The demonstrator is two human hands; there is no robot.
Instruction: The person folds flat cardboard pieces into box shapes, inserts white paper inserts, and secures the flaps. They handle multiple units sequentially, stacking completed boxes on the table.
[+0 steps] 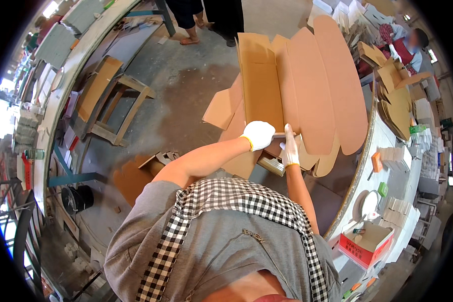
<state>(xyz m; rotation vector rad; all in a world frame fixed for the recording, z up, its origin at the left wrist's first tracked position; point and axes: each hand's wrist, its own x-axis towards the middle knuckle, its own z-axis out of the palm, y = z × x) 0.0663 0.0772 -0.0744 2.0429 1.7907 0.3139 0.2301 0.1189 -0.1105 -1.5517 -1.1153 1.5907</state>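
Extending past left grip (259,135): cardboard (263,85)

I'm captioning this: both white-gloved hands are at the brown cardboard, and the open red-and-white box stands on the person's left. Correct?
No, the head view shows the open red-and-white box on the person's right. The white-gloved left hand and right hand are at the brown cardboard.

black bucket (77,199), wooden stool (132,119), orange block (376,162), red-and-white box (358,250) on table (361,182)
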